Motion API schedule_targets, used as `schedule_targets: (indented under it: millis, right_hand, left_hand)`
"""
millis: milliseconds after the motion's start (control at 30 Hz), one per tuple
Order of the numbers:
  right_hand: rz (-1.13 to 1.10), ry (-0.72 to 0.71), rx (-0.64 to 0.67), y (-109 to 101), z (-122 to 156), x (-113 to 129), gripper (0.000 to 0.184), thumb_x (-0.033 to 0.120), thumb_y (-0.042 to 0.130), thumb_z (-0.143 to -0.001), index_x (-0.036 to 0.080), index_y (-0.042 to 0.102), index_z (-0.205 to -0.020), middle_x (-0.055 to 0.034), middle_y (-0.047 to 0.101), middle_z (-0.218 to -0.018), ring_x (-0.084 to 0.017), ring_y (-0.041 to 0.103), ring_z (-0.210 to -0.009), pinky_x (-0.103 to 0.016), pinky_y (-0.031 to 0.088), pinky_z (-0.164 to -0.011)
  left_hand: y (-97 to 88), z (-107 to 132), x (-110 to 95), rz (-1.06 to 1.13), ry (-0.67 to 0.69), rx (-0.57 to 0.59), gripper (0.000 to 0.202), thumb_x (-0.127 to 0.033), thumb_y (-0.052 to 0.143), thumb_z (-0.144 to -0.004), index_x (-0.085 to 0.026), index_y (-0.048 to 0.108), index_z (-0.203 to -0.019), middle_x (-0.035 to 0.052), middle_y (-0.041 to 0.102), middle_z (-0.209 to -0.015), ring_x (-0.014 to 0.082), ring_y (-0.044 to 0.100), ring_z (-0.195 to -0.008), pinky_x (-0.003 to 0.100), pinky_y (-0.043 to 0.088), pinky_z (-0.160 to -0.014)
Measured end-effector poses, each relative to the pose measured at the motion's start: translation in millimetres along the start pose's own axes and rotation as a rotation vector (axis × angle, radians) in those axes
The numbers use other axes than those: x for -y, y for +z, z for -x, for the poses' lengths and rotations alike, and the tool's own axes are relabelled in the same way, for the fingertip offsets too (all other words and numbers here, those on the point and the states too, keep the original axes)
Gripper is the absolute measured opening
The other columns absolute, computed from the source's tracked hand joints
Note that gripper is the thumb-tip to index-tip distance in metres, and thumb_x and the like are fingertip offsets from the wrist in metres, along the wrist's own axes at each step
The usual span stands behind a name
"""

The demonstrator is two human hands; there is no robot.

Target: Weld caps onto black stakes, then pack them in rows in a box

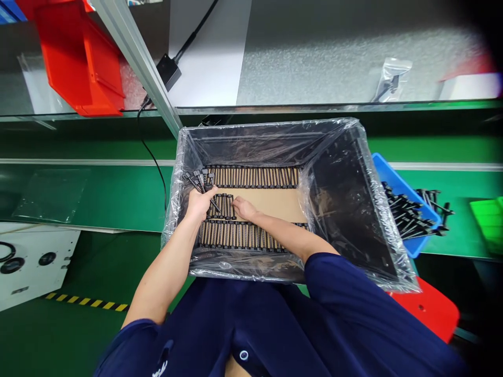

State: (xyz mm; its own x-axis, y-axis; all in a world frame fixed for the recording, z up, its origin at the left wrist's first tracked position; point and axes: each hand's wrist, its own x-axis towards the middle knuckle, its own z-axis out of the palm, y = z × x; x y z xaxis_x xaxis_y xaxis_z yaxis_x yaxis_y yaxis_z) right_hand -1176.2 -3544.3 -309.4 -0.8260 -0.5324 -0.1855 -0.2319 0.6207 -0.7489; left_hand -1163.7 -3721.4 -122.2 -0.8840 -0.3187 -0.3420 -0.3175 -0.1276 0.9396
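A large black bin [349,199] lined with clear plastic film stands in front of me. On a cardboard sheet [271,201] at its bottom lie black ribbed rods with wider ends, laid side by side in a back row [251,177], a front row [239,234] and a shorter middle row [222,207]. My left hand [199,203] is closed around a loose bunch of these rods [198,180] at the bin's left side. My right hand [244,208] reaches to the right end of the middle row, its fingers pinched together at the last rod there.
Right of the bin, a blue tray [416,246] holds more black rods [408,214], some sticking out over its side. A red stool seat [428,309] is below. Behind stands a shelf with a red container [80,63], a metal post [137,57] and a hanging black cable [153,157].
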Motion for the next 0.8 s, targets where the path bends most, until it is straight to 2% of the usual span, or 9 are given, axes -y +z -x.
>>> schedule_targets:
  millis: [100, 167, 233, 300, 433, 533, 600, 700, 800]
  right_hand:
    - [-0.546, 0.118, -0.083, -20, -11, 34, 0.035, 0.036, 0.043, -0.102, 0.015, 0.069, -0.11, -0.0085, 0.067, -0.094, -0.016, 0.063, -0.075, -0.03, 0.058, -0.068]
    - [-0.981, 0.116, -0.063, -35, -15, 63, 0.039, 0.051, 0.053, -0.097, 0.017, 0.069, -0.107, -0.0053, 0.065, -0.089, -0.014, 0.06, -0.069, -0.025, 0.056, -0.058]
    - [-1.202, 0.072, -0.041, -47, -14, 90, 0.041, 0.057, 0.067, -0.085, 0.018, 0.07, -0.098, -0.0037, 0.064, -0.087, -0.013, 0.058, -0.07, -0.021, 0.053, -0.052]
    - [-1.274, 0.077, -0.057, -55, -10, 109, 0.04, 0.054, 0.079, -0.074, 0.017, 0.07, -0.088, -0.0019, 0.062, -0.081, -0.012, 0.055, -0.069, -0.018, 0.049, -0.048]
    - [-1.341, 0.142, -0.085, -60, -5, 118, 0.039, 0.044, 0.089, -0.063, 0.018, 0.07, -0.085, 0.0012, 0.061, -0.077, -0.009, 0.051, -0.066, -0.015, 0.044, -0.047]
    - [-1.389, 0.173, -0.103, -63, -15, 101, 0.038, 0.041, 0.089, -0.063, 0.019, 0.067, -0.084, 0.0018, 0.061, -0.078, -0.009, 0.051, -0.064, -0.016, 0.044, -0.048]
    - [-1.361, 0.228, -0.185, -65, -25, 80, 0.033, 0.041, 0.085, -0.071, 0.019, 0.064, -0.084, 0.0014, 0.061, -0.078, -0.009, 0.051, -0.062, -0.017, 0.044, -0.049]
    - [-0.975, 0.459, -0.264, -62, -35, 42, 0.024, 0.035, 0.074, -0.085, 0.019, 0.057, -0.077, 0.0013, 0.059, -0.072, -0.008, 0.05, -0.057, -0.018, 0.046, -0.05]
    - [-0.487, 0.696, -0.217, -46, -33, 8, 0.027, 0.029, 0.067, -0.09, 0.02, 0.05, -0.07, 0.0019, 0.054, -0.063, -0.01, 0.049, -0.053, -0.022, 0.048, -0.052]
  left_hand:
    - [0.6, 1, 1, -0.04, 0.012, 0.029, 0.043, -0.04, 0.091, -0.049, -0.013, 0.071, -0.075, 0.0038, 0.071, -0.075, 0.0188, 0.063, -0.075, 0.035, 0.05, -0.079]
    - [0.0, 1, 3, -0.082, 0.019, 0.079, 0.041, -0.04, 0.09, -0.05, -0.013, 0.071, -0.074, 0.0034, 0.07, -0.072, 0.0182, 0.061, -0.072, 0.034, 0.05, -0.077]
    - [-1.4, 0, 5, -0.134, 0.032, 0.122, 0.039, -0.041, 0.088, -0.053, -0.013, 0.072, -0.075, 0.0034, 0.069, -0.071, 0.0178, 0.06, -0.07, 0.033, 0.049, -0.075]
    - [-3.0, -2, 8, -0.192, 0.054, 0.138, 0.037, -0.04, 0.087, -0.056, -0.013, 0.073, -0.078, 0.0038, 0.07, -0.073, 0.018, 0.061, -0.071, 0.033, 0.048, -0.075]
    - [-4.7, -3, 10, -0.26, 0.064, 0.17, 0.031, -0.033, 0.086, -0.057, -0.014, 0.073, -0.078, 0.0025, 0.069, -0.073, 0.0171, 0.059, -0.07, 0.031, 0.047, -0.073]
    - [-4.0, -3, 9, -0.27, 0.035, 0.191, 0.023, -0.028, 0.083, -0.058, -0.015, 0.07, -0.072, -0.0002, 0.065, -0.066, 0.014, 0.053, -0.062, 0.029, 0.043, -0.066]
    - [-3.4, -3, 9, -0.261, 0.031, 0.163, 0.017, -0.025, 0.078, -0.061, -0.015, 0.066, -0.067, -0.0012, 0.061, -0.063, 0.0127, 0.051, -0.059, 0.028, 0.041, -0.064]
    - [-2.9, -3, 7, -0.24, 0.01, 0.128, 0.01, -0.019, 0.069, -0.062, -0.016, 0.061, -0.058, -0.0005, 0.06, -0.061, 0.0127, 0.052, -0.06, 0.027, 0.041, -0.064]
    - [-2.7, -2, 7, -0.217, -0.039, 0.154, 0.014, -0.016, 0.067, -0.06, -0.017, 0.056, -0.052, 0.0, 0.057, -0.058, 0.0133, 0.052, -0.06, 0.027, 0.042, -0.063]
